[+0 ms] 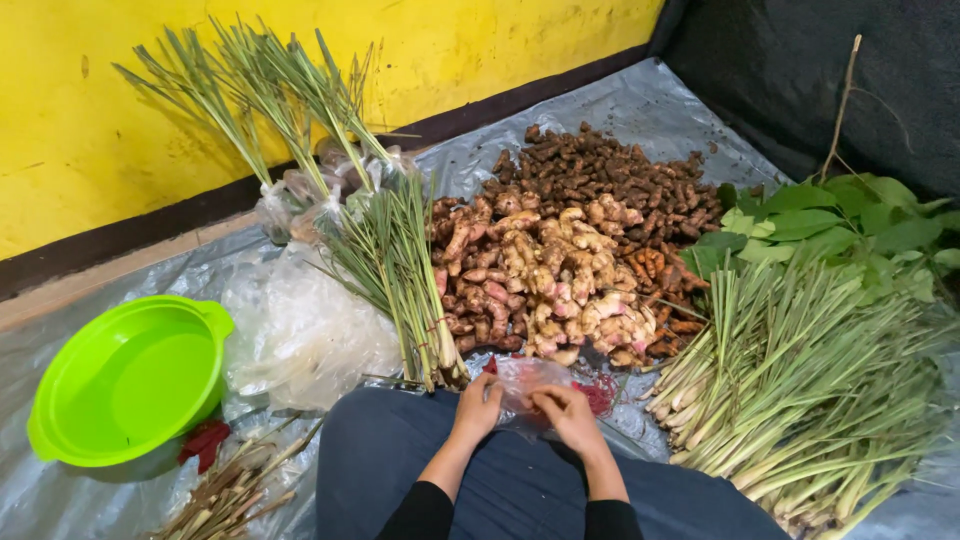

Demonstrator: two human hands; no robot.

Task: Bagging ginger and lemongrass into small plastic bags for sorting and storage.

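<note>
My left hand [478, 405] and my right hand [566, 415] are together over my lap, both gripping a small clear plastic bag [525, 380] with something reddish inside. Just beyond the bag lies a heap of pale pink ginger roots [545, 280]. A bundle of lemongrass stalks [400, 270] lies left of the ginger, close to my left hand. My dark-trousered knees [500, 480] fill the bottom centre.
A pile of small brown roots [610, 175] sits behind the ginger. A large heap of lemongrass [800, 390] and green leaves [840, 225] lie right. A lime green basin [130, 380], crumpled clear plastic [300, 335] and cut stalk ends [230, 495] lie left on grey sheeting.
</note>
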